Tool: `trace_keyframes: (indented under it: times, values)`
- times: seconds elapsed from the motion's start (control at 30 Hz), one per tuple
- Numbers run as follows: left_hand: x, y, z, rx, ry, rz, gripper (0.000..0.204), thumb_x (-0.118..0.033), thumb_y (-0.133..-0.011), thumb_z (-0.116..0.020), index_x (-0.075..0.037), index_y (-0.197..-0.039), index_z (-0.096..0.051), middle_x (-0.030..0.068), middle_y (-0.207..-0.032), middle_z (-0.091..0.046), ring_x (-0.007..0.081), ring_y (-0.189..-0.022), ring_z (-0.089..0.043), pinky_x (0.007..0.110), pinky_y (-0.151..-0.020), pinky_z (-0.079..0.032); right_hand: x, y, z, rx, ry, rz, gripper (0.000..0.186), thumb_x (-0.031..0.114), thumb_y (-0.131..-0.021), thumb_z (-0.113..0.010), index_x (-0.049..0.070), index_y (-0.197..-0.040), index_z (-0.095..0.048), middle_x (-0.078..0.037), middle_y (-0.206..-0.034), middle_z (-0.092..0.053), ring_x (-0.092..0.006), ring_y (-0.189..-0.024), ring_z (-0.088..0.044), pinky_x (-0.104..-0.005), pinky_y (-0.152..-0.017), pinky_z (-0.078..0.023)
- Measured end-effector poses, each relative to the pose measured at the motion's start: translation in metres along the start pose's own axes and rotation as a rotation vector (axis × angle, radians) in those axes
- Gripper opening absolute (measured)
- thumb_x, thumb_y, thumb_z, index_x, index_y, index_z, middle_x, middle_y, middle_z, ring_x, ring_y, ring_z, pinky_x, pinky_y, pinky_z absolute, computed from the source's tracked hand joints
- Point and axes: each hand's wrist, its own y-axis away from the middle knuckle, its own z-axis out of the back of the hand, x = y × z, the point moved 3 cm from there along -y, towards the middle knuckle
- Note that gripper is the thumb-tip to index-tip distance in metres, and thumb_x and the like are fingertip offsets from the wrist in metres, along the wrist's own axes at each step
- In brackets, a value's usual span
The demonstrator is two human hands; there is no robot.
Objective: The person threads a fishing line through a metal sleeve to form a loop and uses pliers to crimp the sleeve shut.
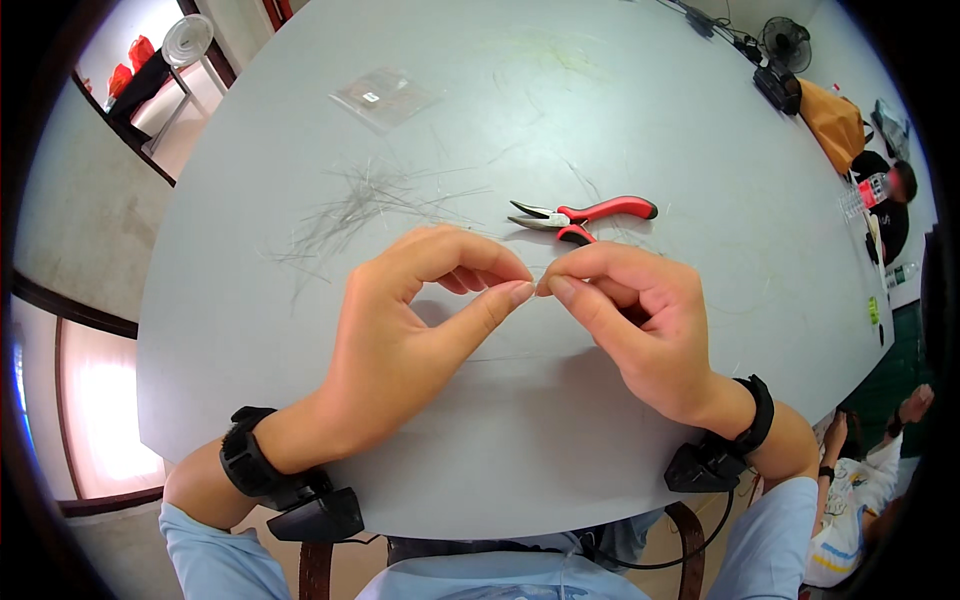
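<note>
My left hand (420,330) and my right hand (640,320) meet fingertip to fingertip above the middle of the table. Each pinches thumb against forefinger on a thin wire, of which only a faint bit (537,287) shows between the tips; the rest is too fine to follow. Just beyond my right hand lie bent-nose pliers (580,213) with red and black handles, jaws apart and pointing left; one handle is partly behind that hand. Past my left hand, many thin wire pieces (372,203) are scattered in a loose heap on the tabletop.
A small clear plastic bag (388,97) lies farther back on the grey table (560,440). Black devices are strapped to both my wrists, with cables. Along the right edge are a black case (777,88), an orange bag (832,122) and a bottle (866,195). Other people sit at the right.
</note>
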Motion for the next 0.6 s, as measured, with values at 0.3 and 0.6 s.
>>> trace_keyframes:
  times: [0.3,0.6]
  values:
    - [-0.0017,0.0004,-0.0023,0.017,0.164,0.190,0.011,-0.008,-0.082,-0.062,0.001,-0.089,-0.064,0.0031,-0.085,-0.062,0.0091,-0.079,-0.055,0.023,-0.073,-0.043,0.0041,0.0011,0.0007,-0.010,-0.014,-0.019,0.005,0.003,-0.083,-0.056,0.000,-0.082,-0.060,0.005,-0.048,-0.034,-0.0015,-0.045,-0.027,-0.0215,-0.043,-0.020]
    - [0.0003,0.0004,-0.0026,0.021,0.229,0.243,0.012,-0.008,-0.083,-0.062,0.001,-0.090,-0.064,0.0021,-0.083,-0.062,0.0074,-0.078,-0.055,0.021,-0.070,-0.042,0.0031,0.0015,0.0010,-0.041,-0.008,0.021,0.005,0.003,-0.083,-0.056,0.000,-0.081,-0.060,0.006,-0.048,-0.035,-0.0009,-0.045,-0.027,-0.0216,-0.042,-0.019]
